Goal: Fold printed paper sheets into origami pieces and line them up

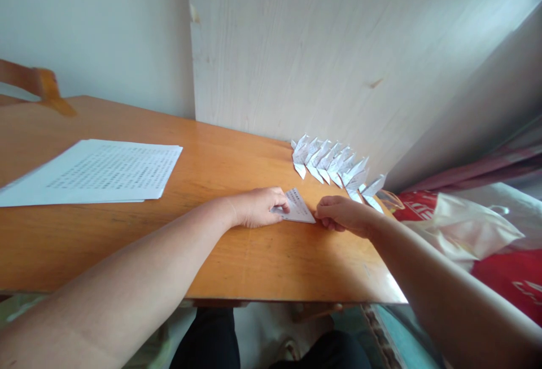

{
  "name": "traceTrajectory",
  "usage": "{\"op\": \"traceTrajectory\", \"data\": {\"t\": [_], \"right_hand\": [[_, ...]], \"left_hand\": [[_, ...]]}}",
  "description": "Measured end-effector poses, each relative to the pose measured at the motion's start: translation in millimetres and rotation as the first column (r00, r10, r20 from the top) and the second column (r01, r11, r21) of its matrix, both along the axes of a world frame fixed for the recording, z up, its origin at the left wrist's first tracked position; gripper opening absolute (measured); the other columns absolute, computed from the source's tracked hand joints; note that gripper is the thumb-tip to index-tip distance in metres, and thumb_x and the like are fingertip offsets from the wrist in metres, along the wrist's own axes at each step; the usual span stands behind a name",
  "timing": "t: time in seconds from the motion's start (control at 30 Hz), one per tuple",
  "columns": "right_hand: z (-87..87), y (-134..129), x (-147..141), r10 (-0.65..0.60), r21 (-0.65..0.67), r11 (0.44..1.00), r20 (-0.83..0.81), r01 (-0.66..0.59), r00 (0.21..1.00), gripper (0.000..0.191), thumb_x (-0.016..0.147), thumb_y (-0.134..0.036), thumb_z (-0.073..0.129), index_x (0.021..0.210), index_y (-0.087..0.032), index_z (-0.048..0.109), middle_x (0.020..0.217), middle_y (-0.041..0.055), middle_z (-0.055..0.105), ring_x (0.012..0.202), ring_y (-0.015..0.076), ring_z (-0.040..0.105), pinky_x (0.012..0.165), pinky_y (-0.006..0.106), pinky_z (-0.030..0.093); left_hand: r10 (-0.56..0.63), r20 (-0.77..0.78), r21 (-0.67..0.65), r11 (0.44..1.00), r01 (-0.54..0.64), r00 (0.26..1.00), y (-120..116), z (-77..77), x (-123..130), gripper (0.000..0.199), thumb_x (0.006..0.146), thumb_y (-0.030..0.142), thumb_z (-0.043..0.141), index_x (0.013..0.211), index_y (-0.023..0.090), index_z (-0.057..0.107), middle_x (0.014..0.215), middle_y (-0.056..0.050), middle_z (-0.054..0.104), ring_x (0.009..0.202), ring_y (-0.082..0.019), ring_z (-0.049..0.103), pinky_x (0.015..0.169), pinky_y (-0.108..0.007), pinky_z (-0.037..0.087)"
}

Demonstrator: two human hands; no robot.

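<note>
A small folded paper (298,208) with printed characters lies on the wooden table, roughly triangular in outline. My left hand (260,207) grips its left side, thumb and fingers closed on the paper and covering that end. At the paper's right corner is my right hand (344,215), its fingers closed in a pinch at the tip; the fingers partly hide the contact. Just beyond the right hand, several folded paper figures (324,160) with upright points stand in a slanting row along the wall side.
On the left of the table (237,160) lies a stack of printed sheets (114,174). A pale panel (275,47) rises along the back edge. Red and white bags (474,225) crowd the right end. Part of a wooden chair (51,89) shows at far left.
</note>
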State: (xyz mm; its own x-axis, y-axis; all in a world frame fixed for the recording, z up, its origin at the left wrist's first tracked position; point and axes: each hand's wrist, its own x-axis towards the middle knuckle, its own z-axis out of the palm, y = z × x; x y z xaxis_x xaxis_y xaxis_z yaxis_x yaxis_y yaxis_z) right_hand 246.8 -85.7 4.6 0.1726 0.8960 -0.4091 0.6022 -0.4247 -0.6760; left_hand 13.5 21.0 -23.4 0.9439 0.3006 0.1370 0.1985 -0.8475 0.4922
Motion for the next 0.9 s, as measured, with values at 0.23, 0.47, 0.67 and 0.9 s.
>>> {"op": "traceTrajectory", "data": {"t": [0.23, 0.47, 0.67, 0.9], "right_hand": [[-13.6, 15.6, -5.0, -0.176, 0.196, 0.964, -0.031, 0.178, 0.984, 0.018, 0.082, -0.036, 0.065, 0.084, -0.018, 0.060, 0.070, 0.0038, 0.064, 0.058, 0.0133, 0.056, 0.047, 0.023, 0.038], [-24.3, 37.5, -22.7, -0.222, 0.338, 0.907, -0.119, 0.249, 0.968, 0.038, 0.082, -0.027, 0.066, 0.118, -0.020, 0.055, 0.071, 0.0001, 0.062, 0.063, 0.0155, 0.060, 0.057, 0.026, 0.045], [-23.4, 31.5, -29.1, -0.192, 0.339, 0.912, -0.142, 0.230, 0.971, 0.058, 0.073, -0.008, 0.058, 0.130, -0.020, 0.050, 0.058, -0.0063, 0.053, 0.052, 0.0145, 0.054, 0.049, 0.024, 0.039], [-23.4, -6.3, -49.9, -0.187, 0.285, 0.925, -0.238, 0.253, 0.953, 0.061, 0.075, -0.014, 0.059, 0.134, -0.020, 0.045, 0.065, -0.0049, 0.056, 0.053, 0.0137, 0.056, 0.045, 0.023, 0.041]], "left_hand": [[-0.035, 0.050, 0.164, 0.986, 0.026, 0.998, 2.5, -5.0, 0.7, 0.032, 0.083, 0.006, 0.051, 0.103, 0.022, 0.071, 0.110, -0.005, 0.066, 0.101, -0.019, 0.061, 0.091, -0.030, 0.046], [0.069, 0.077, 0.315, 0.945, -0.090, 0.995, 6.4, -5.1, -2.3, 0.036, 0.085, 0.005, 0.048, 0.097, 0.027, 0.074, 0.099, -0.003, 0.067, 0.096, -0.020, 0.057, 0.086, -0.032, 0.043], [0.151, 0.022, 0.364, 0.919, -0.149, 0.988, 1.5, 1.2, -1.2, 0.026, 0.089, 0.015, 0.049, 0.091, 0.025, 0.074, 0.094, -0.004, 0.067, 0.089, -0.022, 0.061, 0.079, -0.035, 0.042], [0.175, 0.016, 0.382, 0.909, -0.168, 0.984, -11.0, 8.2, -0.8, 0.021, 0.091, 0.033, 0.055, 0.086, 0.021, 0.071, 0.089, -0.005, 0.067, 0.086, -0.022, 0.063, 0.078, -0.036, 0.042]]}}
